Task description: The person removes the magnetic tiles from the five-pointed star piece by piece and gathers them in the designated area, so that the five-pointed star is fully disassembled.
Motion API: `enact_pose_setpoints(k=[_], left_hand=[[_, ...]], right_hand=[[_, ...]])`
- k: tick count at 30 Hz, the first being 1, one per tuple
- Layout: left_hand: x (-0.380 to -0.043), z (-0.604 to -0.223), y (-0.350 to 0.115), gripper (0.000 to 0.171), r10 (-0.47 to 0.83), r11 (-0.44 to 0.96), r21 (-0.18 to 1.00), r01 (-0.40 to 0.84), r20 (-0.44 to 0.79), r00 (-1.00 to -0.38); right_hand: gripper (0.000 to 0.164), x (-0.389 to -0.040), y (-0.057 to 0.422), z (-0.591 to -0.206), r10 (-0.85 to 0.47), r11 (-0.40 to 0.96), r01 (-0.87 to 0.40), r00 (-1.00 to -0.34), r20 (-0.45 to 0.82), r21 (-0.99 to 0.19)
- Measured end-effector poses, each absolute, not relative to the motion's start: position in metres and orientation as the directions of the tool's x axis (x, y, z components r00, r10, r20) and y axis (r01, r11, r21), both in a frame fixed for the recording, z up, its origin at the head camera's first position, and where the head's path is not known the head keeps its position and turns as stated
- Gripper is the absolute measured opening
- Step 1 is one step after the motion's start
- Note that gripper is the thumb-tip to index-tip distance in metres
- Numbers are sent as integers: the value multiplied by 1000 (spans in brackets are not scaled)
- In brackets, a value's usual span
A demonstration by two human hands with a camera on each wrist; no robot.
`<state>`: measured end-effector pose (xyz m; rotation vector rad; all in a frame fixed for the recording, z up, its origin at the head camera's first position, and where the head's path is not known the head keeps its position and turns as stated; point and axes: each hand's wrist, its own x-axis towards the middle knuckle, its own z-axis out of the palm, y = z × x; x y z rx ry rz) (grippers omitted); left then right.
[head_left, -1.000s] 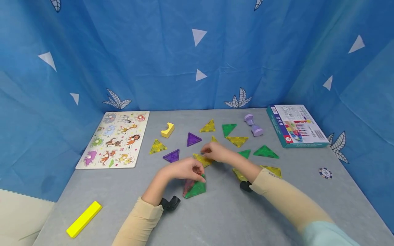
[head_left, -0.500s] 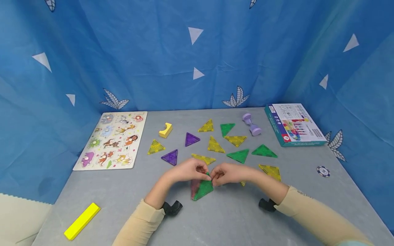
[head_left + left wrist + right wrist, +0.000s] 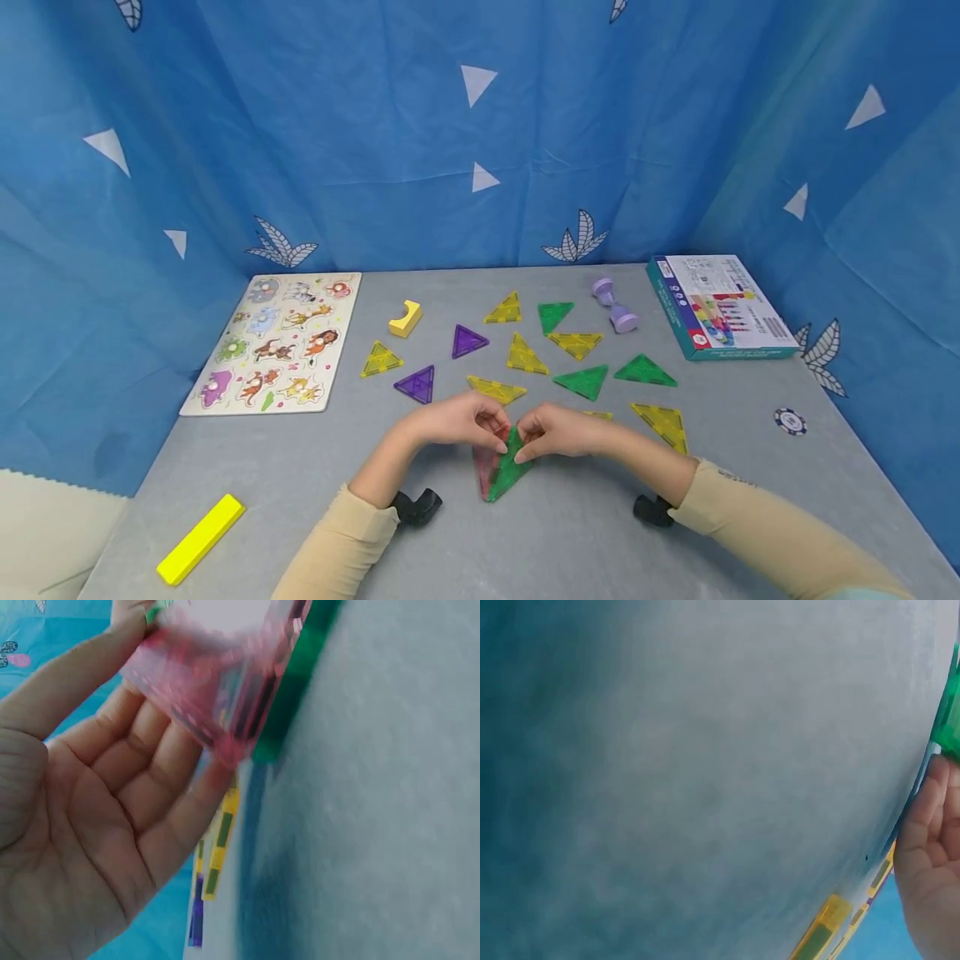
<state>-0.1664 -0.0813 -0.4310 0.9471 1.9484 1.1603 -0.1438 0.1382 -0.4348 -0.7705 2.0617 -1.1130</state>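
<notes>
A pink see-through triangular magnetic tile (image 3: 217,682) and a green triangular magnetic tile (image 3: 510,473) stand together, edge against edge, in a peaked form near the table's middle. My left hand (image 3: 459,422) pinches the pink tile near the top, with its thumb towards me; the left wrist view shows the fingers behind it. On the other side my right hand (image 3: 558,432) pinches the green tile by its upper right edge, thumb on the near face. Only part of this hand shows at the border of the right wrist view. Just beyond both hands lies a yellow triangular tile (image 3: 497,389).
Several yellow, green and purple tiles lie flat beyond the hands, such as a purple tile (image 3: 416,384). An animal peg puzzle (image 3: 341,333) is at back left, a yellow bar (image 3: 201,540) front left. A purple hourglass (image 3: 615,306), a box (image 3: 738,312) and a chip (image 3: 790,422) are right.
My right hand has come back from the yellow tiles towards me and taken hold of the green tile. The pink and green tiles have shifted right and turned a little, with the left hand.
</notes>
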Motion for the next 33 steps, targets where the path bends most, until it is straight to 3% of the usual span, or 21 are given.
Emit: enact_pose_setpoints(k=[6,24,28,33], left_hand=[[-169,-430,-89,10,860,329,921,207,-202,-468],[-163,-433,-99,6,839,322,913,250,-153,-522],[-167,-428,-108,10,785,302,923,236,-101,-611],[-192,-414,-123,17,514,208,967,148,21,-857]], right_hand=[[25,-144,145,-432,-788,433,-245,-570,-232,-868],[31,-141,186,-432,-790,372,-271,-595,-149,-888],[31,-138,191,-431,-792,382,-288,-591,-151,-878],[31,-133,195,-432,-784,408,-273,-594,-181,-871]])
